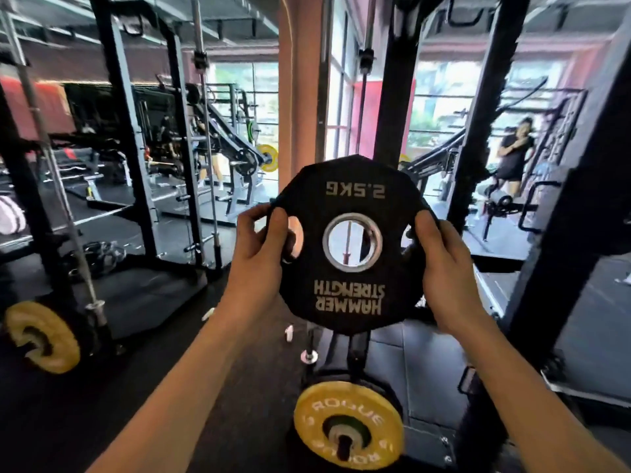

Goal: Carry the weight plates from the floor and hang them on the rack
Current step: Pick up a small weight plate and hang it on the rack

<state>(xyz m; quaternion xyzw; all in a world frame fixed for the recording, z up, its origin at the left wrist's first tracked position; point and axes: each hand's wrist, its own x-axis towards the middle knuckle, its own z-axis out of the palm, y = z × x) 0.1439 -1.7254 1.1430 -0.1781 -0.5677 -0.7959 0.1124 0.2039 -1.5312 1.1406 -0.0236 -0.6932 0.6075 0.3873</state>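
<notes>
My left hand point(261, 257) and right hand point(440, 268) were nearest, both clamped on the black weight plate point(351, 291), fingers curled over its edges at nine and three o'clock. I held it upright at chest height, its lettering upside down, the hub hole open. At six o'clock below sat a yellow plate point(345, 428) on a peg. The black rack upright point(396, 97) stood at twelve behind it. Another yellow plate point(41, 336) lay at eight o'clock.
</notes>
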